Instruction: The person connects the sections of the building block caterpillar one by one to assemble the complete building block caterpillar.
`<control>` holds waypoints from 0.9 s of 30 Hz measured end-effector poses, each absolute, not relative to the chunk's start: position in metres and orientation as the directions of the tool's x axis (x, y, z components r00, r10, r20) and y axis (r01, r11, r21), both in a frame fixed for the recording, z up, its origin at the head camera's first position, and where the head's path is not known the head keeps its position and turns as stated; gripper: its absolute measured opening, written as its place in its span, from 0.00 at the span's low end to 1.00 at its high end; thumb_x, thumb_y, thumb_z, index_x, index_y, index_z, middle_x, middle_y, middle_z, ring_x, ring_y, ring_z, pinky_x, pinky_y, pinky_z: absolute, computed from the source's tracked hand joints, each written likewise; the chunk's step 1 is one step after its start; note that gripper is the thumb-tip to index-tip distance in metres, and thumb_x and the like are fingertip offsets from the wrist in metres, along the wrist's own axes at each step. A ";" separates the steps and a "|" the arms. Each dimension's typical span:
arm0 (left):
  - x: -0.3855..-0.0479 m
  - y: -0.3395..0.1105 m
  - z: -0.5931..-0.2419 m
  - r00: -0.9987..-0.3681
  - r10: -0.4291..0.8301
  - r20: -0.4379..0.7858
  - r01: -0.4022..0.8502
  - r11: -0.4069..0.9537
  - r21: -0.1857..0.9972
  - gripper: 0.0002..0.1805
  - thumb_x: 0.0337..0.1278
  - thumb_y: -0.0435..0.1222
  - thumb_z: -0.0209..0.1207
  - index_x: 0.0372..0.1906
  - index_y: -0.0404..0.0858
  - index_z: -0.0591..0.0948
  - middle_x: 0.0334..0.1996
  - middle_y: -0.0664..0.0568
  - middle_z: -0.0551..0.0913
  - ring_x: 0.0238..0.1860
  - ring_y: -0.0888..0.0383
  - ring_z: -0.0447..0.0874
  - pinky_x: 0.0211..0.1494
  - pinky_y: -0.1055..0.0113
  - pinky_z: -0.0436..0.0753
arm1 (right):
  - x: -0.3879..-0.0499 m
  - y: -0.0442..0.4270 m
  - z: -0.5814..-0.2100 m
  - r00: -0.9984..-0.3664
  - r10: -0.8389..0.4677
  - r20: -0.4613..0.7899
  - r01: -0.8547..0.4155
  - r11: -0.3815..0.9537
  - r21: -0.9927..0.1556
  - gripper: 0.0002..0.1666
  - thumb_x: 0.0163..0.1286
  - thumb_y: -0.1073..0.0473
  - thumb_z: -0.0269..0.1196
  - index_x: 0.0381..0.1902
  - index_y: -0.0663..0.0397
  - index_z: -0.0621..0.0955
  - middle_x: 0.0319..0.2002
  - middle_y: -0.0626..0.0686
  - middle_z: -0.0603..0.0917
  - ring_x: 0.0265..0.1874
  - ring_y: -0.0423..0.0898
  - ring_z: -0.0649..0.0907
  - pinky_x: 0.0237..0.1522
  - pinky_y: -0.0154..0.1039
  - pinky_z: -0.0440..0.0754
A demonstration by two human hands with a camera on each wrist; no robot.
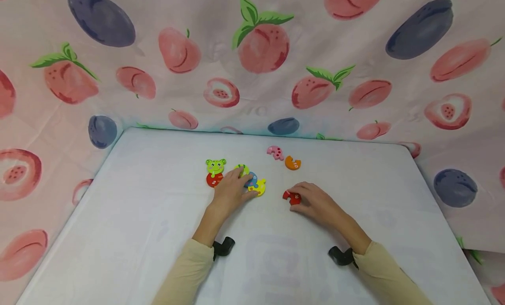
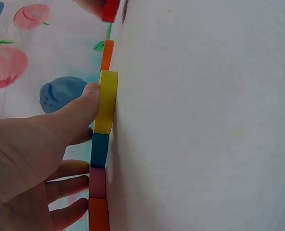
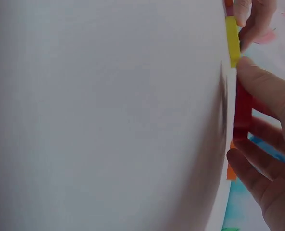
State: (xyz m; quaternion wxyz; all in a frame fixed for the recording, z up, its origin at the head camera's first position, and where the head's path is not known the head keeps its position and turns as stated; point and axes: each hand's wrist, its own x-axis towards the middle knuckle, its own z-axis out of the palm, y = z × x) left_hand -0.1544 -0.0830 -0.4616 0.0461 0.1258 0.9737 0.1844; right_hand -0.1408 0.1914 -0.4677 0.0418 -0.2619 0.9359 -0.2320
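Observation:
A row of joined wooden number puzzle pieces curves across the white table: a green animal head (image 1: 215,166), a red piece with a 2 (image 1: 213,180), a blue piece (image 1: 252,179) and a yellow piece (image 1: 258,187), others partly hidden. My left hand (image 1: 228,192) rests over this row, fingertips on the pieces, thumb against the yellow piece's edge (image 2: 108,102). To the right, my right hand (image 1: 318,203) pinches a red puzzle piece (image 1: 293,199) between thumb and fingers. The right wrist view shows that red piece (image 3: 243,110) with a shadow on the table beside it.
Behind the hands lie a pink spotted piece (image 1: 275,152) and an orange piece numbered 10 (image 1: 293,163), apart from the row. A fruit-print cloth (image 1: 252,108) hangs behind the white table (image 1: 158,252) and along its sides.

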 end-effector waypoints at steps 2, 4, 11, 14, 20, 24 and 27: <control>-0.155 -0.083 -0.461 -0.963 0.265 -0.050 0.229 0.901 0.369 0.33 0.54 0.55 0.65 0.64 0.48 0.76 0.70 0.46 0.67 0.71 0.48 0.64 0.68 0.51 0.72 | -0.145 0.185 -0.467 -0.871 -0.484 0.077 -0.449 0.725 -0.523 0.29 0.57 0.50 0.73 0.56 0.48 0.81 0.51 0.51 0.81 0.49 0.46 0.79 0.50 0.45 0.82; -0.155 -0.083 -0.462 -0.963 0.266 -0.049 0.231 0.902 0.364 0.33 0.53 0.55 0.65 0.64 0.49 0.76 0.70 0.47 0.68 0.71 0.48 0.65 0.68 0.51 0.73 | -0.149 0.178 -0.467 -0.886 -0.453 0.102 -0.420 0.688 -0.591 0.28 0.57 0.53 0.72 0.56 0.49 0.81 0.50 0.51 0.80 0.47 0.45 0.79 0.49 0.44 0.83; -0.155 -0.084 -0.464 -0.963 0.268 -0.036 0.235 0.894 0.381 0.33 0.53 0.55 0.65 0.64 0.49 0.76 0.70 0.47 0.68 0.71 0.48 0.65 0.68 0.50 0.73 | -0.164 0.143 -0.465 -0.908 -0.408 0.094 -0.351 0.619 -0.703 0.28 0.59 0.55 0.71 0.57 0.53 0.80 0.50 0.55 0.79 0.49 0.49 0.79 0.52 0.45 0.83; -0.155 -0.084 -0.465 -0.962 0.271 -0.026 0.240 0.891 0.386 0.33 0.53 0.55 0.65 0.64 0.49 0.76 0.70 0.47 0.68 0.71 0.48 0.65 0.68 0.50 0.73 | -0.169 0.130 -0.467 -0.903 -0.422 0.081 -0.355 0.627 -0.693 0.27 0.60 0.54 0.70 0.57 0.53 0.81 0.50 0.56 0.79 0.49 0.49 0.79 0.53 0.45 0.82; -0.156 -0.084 -0.465 -0.961 0.277 -0.018 0.249 0.888 0.387 0.33 0.53 0.55 0.65 0.64 0.48 0.76 0.69 0.46 0.69 0.70 0.47 0.66 0.68 0.50 0.73 | -0.177 0.118 -0.475 -0.896 -0.429 0.114 -0.396 0.655 -0.644 0.25 0.61 0.57 0.70 0.56 0.56 0.82 0.50 0.57 0.79 0.49 0.50 0.78 0.53 0.45 0.80; -0.156 -0.084 -0.465 -0.961 0.276 -0.016 0.249 0.889 0.384 0.33 0.53 0.55 0.65 0.63 0.48 0.77 0.69 0.46 0.69 0.70 0.47 0.67 0.67 0.50 0.73 | -0.179 0.116 -0.476 -0.893 -0.432 0.122 -0.406 0.659 -0.633 0.25 0.60 0.57 0.70 0.56 0.56 0.82 0.51 0.58 0.79 0.49 0.51 0.78 0.54 0.46 0.80; -0.156 -0.084 -0.465 -0.962 0.272 -0.017 0.245 0.890 0.385 0.33 0.53 0.55 0.65 0.64 0.48 0.77 0.69 0.46 0.69 0.70 0.48 0.66 0.67 0.50 0.74 | -0.180 0.116 -0.476 -0.890 -0.439 0.126 -0.415 0.660 -0.626 0.25 0.61 0.57 0.70 0.56 0.57 0.81 0.52 0.59 0.79 0.51 0.52 0.78 0.55 0.47 0.80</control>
